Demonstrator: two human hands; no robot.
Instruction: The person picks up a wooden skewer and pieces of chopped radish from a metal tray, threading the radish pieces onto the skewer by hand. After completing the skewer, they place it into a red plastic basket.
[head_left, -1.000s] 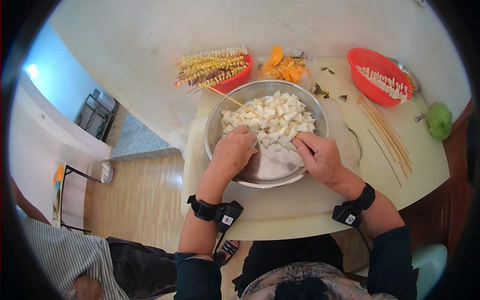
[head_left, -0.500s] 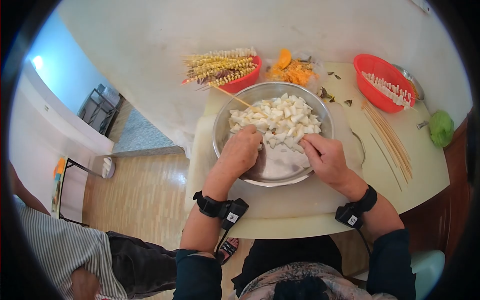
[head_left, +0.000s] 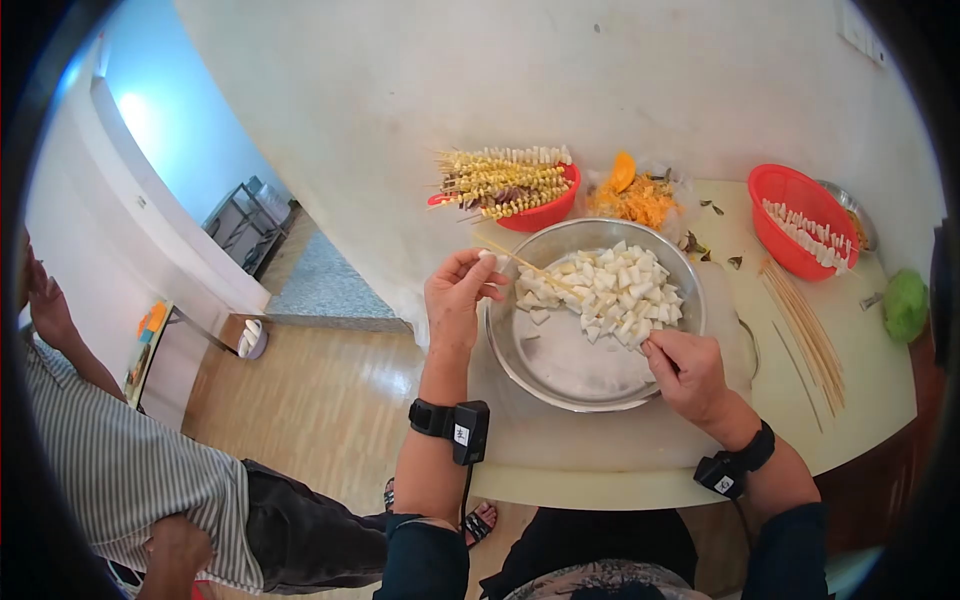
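Observation:
A round metal basin (head_left: 590,398) stands on the cutting board, with many cut white chunks (head_left: 635,285) heaped in its far right half. A thin wooden skewer (head_left: 530,263) slants over the basin's left rim, down across the chunks toward my right hand. My left hand (head_left: 460,300) is raised at the left rim, thumb and fingers pinching a white chunk (head_left: 490,259) close to the skewer's upper end. My right hand (head_left: 692,378) is closed at the basin's right side, in line with the skewer's lower end; its fingertips partly hide what they grip.
Filled skewers lie across a red basket (head_left: 548,212) at the back. Orange shreds (head_left: 640,203) sit beside it. On the right are another red basket (head_left: 775,185) with skewered white pieces, bare skewers (head_left: 805,330) and a green bag (head_left: 906,305). A person (head_left: 150,470) stands at left.
My left hand has come up out of the basin to the skewer's upper end with a white chunk. My right hand stays closed near the chunks. The camera view has shifted.

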